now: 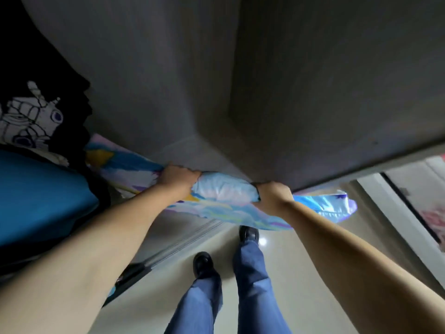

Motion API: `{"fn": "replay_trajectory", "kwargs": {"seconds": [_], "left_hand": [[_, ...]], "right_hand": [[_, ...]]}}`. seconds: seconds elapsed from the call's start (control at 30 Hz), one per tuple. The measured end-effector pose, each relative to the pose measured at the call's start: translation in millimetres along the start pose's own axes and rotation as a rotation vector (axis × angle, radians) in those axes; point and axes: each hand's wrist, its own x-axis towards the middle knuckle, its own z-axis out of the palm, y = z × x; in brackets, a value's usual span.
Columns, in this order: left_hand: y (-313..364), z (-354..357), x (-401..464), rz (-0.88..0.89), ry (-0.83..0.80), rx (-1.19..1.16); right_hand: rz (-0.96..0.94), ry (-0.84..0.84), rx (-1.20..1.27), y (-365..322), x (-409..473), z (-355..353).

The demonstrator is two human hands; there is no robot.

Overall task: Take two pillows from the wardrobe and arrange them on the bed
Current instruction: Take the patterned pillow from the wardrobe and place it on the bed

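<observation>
Already both grips clenched on pillow [224,189] | left hand [179,177], right hand [273,195] bunching cover | judged soft, light, slippery fabric; I'd hold deep.

Visible body: 2 arms, 2 hands, 2 legs, 2 feet.

Arms: both forearms are bare along their full visible length; no sleeve, watch, or band shows at either wrist.

Hands: the left hand [179,178] and right hand [273,195] are bare, with no gloves and no rings visible.

Legs: blue trousers [252,280] of denim-like fabric, with lengthwise creases down each leg.

Feet: 2 black shoes [203,262], rounded at the toe, with a slight sheen. Fastening details are too blurred to tell.
</observation>
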Motion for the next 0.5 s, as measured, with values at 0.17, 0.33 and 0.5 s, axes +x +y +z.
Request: {"fn": "replay_trajectory", "kwargs": {"seconds": [0.17, 0.33, 0.5], "left_hand": [[50, -61, -35, 0.189, 0.053, 0.000], [150, -106, -40, 0.364, 0.039, 0.058], [284, -148, -48, 0.486, 0.134, 0.107]], "right_hand": [[0.073, 0.094, 0.041, 35, -99, -12], [0.192, 0.116, 0.076, 106, -199, -9], [0.296, 0.161, 0.084, 206, -301, -4]]}}
